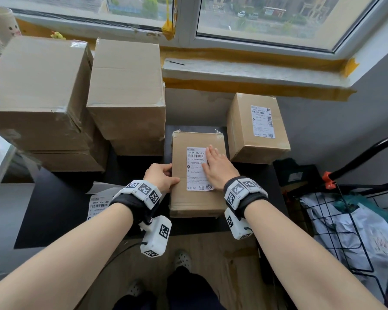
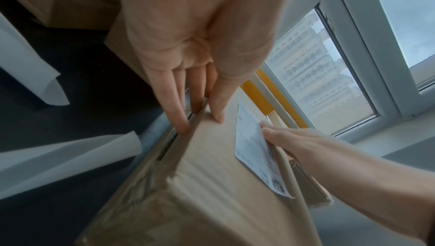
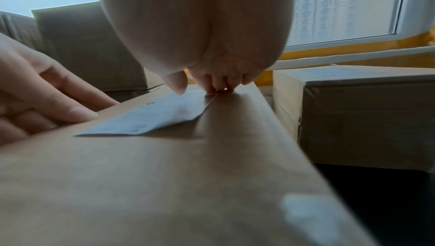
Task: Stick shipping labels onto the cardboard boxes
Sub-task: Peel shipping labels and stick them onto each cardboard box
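A flat cardboard box lies on the black table in front of me, with a white shipping label on its top. My left hand grips the box's left edge, with the thumb on top and the fingers down the side. My right hand lies flat on the label's right part, with straight fingers pressing it down. In the right wrist view the fingertips touch the label near its far edge. The label's near corner looks slightly lifted.
A smaller box with a label on it stands at the right by the wall. Large unlabelled boxes are stacked at the left and back. Spare labels and curled backing paper lie on the table's left. A wire cart stands at the right.
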Demonstrator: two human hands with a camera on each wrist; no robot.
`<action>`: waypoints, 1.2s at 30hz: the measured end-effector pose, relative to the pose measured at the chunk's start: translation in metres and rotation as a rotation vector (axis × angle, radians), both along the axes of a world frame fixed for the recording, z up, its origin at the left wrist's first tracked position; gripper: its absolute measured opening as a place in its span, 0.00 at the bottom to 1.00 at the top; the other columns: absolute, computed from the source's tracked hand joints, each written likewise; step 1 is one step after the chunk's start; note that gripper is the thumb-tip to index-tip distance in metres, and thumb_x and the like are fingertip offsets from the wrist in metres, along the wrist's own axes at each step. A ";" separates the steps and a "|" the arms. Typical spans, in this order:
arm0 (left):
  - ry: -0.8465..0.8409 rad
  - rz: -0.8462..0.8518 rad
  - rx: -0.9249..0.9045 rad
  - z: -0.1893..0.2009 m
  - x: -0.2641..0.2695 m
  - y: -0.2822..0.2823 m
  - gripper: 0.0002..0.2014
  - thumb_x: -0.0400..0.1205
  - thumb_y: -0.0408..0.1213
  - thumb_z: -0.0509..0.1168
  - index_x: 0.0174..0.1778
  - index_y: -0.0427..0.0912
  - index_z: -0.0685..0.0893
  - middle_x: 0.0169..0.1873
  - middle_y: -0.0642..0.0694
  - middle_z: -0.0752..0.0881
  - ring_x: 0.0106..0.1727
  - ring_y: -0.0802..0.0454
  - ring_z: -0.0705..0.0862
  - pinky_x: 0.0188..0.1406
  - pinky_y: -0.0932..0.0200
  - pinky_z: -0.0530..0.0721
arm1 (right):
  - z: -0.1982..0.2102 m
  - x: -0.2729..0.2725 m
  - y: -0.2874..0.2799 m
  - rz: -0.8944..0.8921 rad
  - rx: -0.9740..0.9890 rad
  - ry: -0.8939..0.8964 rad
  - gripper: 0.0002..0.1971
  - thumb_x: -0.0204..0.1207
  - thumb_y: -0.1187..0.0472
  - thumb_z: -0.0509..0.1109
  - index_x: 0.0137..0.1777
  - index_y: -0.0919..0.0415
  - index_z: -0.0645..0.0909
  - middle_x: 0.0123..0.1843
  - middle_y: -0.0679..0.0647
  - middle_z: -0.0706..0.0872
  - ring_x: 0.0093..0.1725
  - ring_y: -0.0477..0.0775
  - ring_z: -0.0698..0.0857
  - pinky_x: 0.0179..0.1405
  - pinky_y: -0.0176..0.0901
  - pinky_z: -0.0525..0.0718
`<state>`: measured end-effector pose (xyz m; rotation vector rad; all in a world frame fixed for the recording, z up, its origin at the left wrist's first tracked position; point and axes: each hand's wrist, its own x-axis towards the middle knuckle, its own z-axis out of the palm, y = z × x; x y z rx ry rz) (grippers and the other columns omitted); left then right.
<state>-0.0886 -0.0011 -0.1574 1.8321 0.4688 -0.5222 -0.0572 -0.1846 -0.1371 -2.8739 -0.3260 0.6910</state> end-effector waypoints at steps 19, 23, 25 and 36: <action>-0.033 0.007 -0.021 -0.012 -0.002 -0.001 0.29 0.75 0.25 0.71 0.74 0.38 0.73 0.63 0.39 0.83 0.65 0.44 0.82 0.66 0.42 0.80 | -0.016 -0.084 0.037 0.092 0.116 -0.049 0.27 0.87 0.55 0.46 0.83 0.62 0.49 0.86 0.56 0.50 0.85 0.52 0.50 0.83 0.45 0.47; -0.021 -0.018 -0.059 -0.019 -0.002 0.004 0.30 0.75 0.28 0.71 0.74 0.44 0.73 0.64 0.41 0.84 0.64 0.44 0.83 0.60 0.39 0.84 | -0.011 -0.099 0.033 0.121 0.092 -0.065 0.27 0.87 0.55 0.45 0.83 0.62 0.48 0.86 0.56 0.50 0.85 0.52 0.50 0.82 0.43 0.45; 0.007 0.004 -0.100 -0.018 -0.001 0.005 0.31 0.76 0.27 0.71 0.75 0.46 0.72 0.64 0.42 0.84 0.63 0.42 0.82 0.55 0.35 0.85 | -0.011 -0.103 0.027 0.129 0.070 -0.076 0.26 0.87 0.55 0.45 0.83 0.63 0.49 0.86 0.57 0.51 0.85 0.53 0.51 0.83 0.44 0.46; 0.071 -0.006 -0.165 -0.003 0.000 0.005 0.32 0.78 0.25 0.67 0.78 0.46 0.66 0.68 0.42 0.80 0.66 0.38 0.80 0.59 0.32 0.82 | -0.002 -0.106 -0.012 0.035 -0.026 -0.058 0.27 0.87 0.52 0.42 0.83 0.61 0.47 0.86 0.53 0.50 0.85 0.48 0.49 0.81 0.39 0.42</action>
